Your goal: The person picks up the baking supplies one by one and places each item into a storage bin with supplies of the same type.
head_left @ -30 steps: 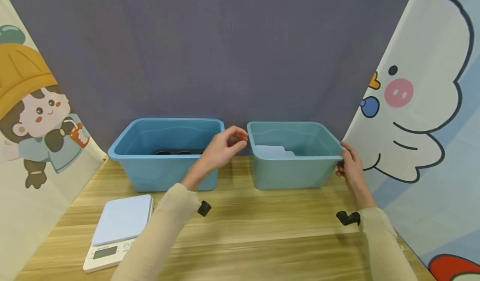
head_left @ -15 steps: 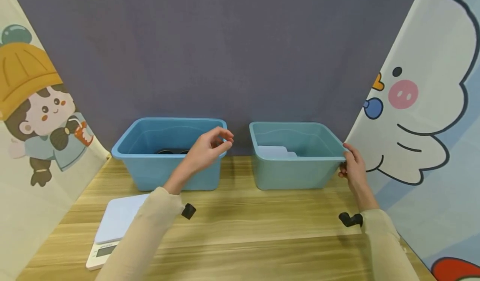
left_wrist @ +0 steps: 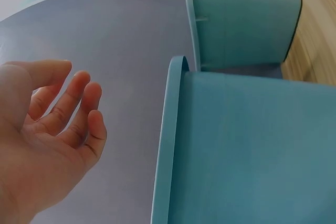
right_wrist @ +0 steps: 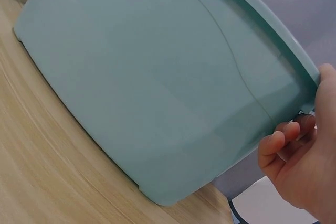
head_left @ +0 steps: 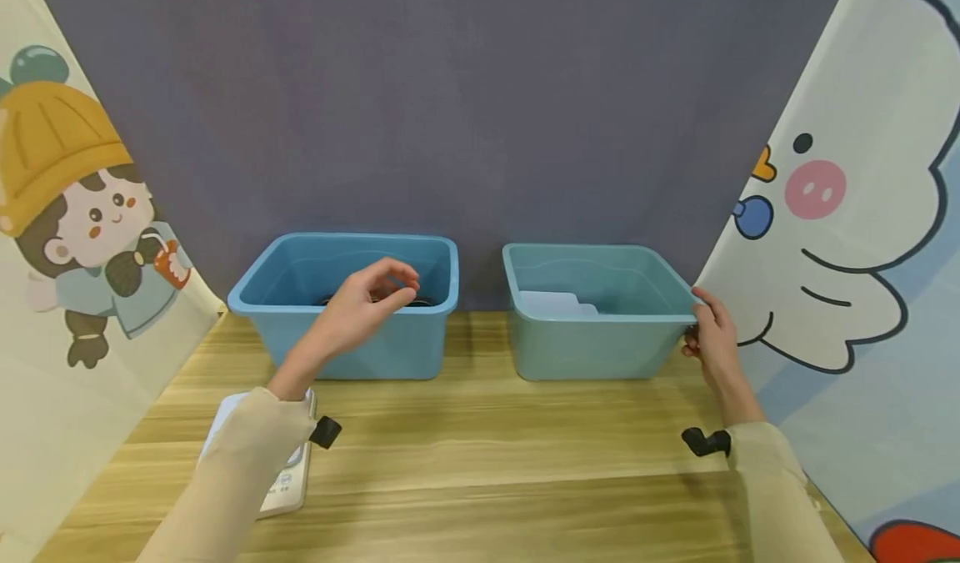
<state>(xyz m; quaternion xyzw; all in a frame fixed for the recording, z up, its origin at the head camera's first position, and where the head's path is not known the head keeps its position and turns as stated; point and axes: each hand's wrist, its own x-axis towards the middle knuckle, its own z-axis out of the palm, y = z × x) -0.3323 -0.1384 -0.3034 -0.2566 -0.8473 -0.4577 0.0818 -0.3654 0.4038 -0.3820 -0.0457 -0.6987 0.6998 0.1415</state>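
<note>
My left hand point(head_left: 351, 314) hovers over the front rim of the blue bin point(head_left: 401, 348), fingers loosely bent and holding nothing. In the left wrist view that hand point(left_wrist: 55, 129) is apart from the rim. Inside the blue bin, dark round-edged items point(head_left: 422, 302) are mostly hidden by the hand and front wall. My right hand point(head_left: 714, 342) grips the front right rim corner of the grey-green bin point(head_left: 592, 350). Up close, the right hand point(right_wrist: 310, 156) has its fingers curled below the rim. White pieces point(head_left: 553, 303) lie at the left inside the grey-green bin.
A white kitchen scale point(head_left: 292, 480) lies at the left, partly covered by my left sleeve. Both bins stand side by side on the wooden table point(head_left: 480, 446), a gap between them. Behind rises a dark grey curtain point(head_left: 465, 104); printed cartoon panels flank both sides.
My left hand has moved left, from beside the grey-green bin's rim to above the blue bin, and its sleeve covers more of the scale. The right hand keeps its hold on the corner.
</note>
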